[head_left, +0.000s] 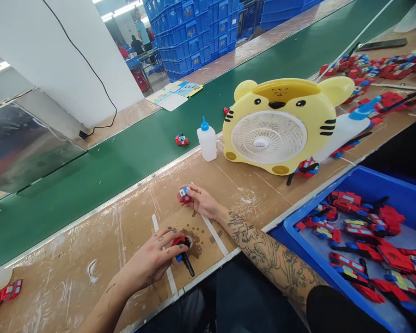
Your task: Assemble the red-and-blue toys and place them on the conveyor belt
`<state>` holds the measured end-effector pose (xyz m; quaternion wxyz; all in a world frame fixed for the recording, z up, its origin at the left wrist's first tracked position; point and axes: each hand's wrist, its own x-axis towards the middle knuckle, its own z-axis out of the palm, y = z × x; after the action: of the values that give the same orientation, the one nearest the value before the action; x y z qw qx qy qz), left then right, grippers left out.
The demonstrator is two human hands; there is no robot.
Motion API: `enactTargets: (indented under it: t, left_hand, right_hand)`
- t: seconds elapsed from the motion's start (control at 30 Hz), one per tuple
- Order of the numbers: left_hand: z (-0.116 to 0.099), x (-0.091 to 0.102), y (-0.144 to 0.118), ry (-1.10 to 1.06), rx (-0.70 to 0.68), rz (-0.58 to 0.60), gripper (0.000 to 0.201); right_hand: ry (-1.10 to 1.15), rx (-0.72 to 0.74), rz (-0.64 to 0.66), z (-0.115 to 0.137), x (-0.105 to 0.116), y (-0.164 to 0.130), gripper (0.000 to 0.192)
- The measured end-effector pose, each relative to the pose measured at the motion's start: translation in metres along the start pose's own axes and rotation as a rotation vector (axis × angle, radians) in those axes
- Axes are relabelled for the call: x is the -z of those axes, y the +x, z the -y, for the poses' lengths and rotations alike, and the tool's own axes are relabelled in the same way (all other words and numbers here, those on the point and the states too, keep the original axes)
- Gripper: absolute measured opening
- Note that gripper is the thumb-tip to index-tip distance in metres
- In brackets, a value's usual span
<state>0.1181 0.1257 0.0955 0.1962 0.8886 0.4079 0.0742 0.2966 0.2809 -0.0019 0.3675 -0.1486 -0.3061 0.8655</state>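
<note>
Right forearm (266,252) slants up and inward over the table (100,238), with the right hand (204,202) pinching a little toy car (184,195) between thumb and fingers. The left hand (161,252) is nearer the body, palm down, fingers bent over a red toy (180,241) on the tabletop, though I honestly can't tell if it's gripping or just touching.

Plastic toy (182,196), smooth plastic fan (268,134), matt belt (125,162), shiny metal panel (27,143)
</note>
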Motion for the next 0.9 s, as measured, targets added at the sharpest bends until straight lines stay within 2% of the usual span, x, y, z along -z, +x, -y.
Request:
enactTargets:
  t: [0.07, 0.17, 0.23, 0.27, 0.33, 0.37, 0.6, 0.7, 0.9]
  left_hand:
    - [0.006, -0.005, -0.005, -0.215, 0.097, -0.16, 0.042]
    - [0.018, -0.02, -0.006, -0.59, 0.324, -0.523, 0.033]
    - [0.027, -0.031, -0.001, -0.82, 0.463, -0.796, 0.038]
    - [0.03, -0.035, 0.003, -0.907, 0.504, -0.913, 0.043]
    - [0.036, -0.039, 0.012, -1.017, 0.528, -1.061, 0.049]
    - [0.038, -0.04, 0.017, -1.044, 0.525, -1.083, 0.051]
    - [0.036, -0.035, 0.031, -1.086, 0.575, -1.029, 0.052]
    - [0.039, -0.037, 0.033, -1.098, 0.598, -1.021, 0.055]
    - [0.048, -0.038, 0.034, -1.132, 0.661, -0.914, 0.059]
  right_hand:
    - [-0.019, 0.019, 0.035, 0.001, -0.002, -0.002, 0.042]
    - [-0.058, 0.051, 0.076, 0.001, -0.004, -0.006, 0.061]
    - [-0.077, 0.049, 0.108, 0.0, -0.004, -0.007, 0.071]
    - [-0.085, 0.045, 0.126, -0.001, -0.004, -0.007, 0.071]
    - [-0.094, 0.042, 0.158, -0.003, -0.003, -0.007, 0.064]
    - [-0.095, 0.042, 0.168, -0.004, -0.003, -0.007, 0.061]
    - [-0.159, 0.064, 0.204, -0.008, -0.002, -0.007, 0.063]
    - [-0.256, 0.082, 0.22, -0.009, 0.001, -0.006, 0.064]
    - [-0.472, 0.134, 0.238, -0.015, 0.008, -0.005, 0.068]
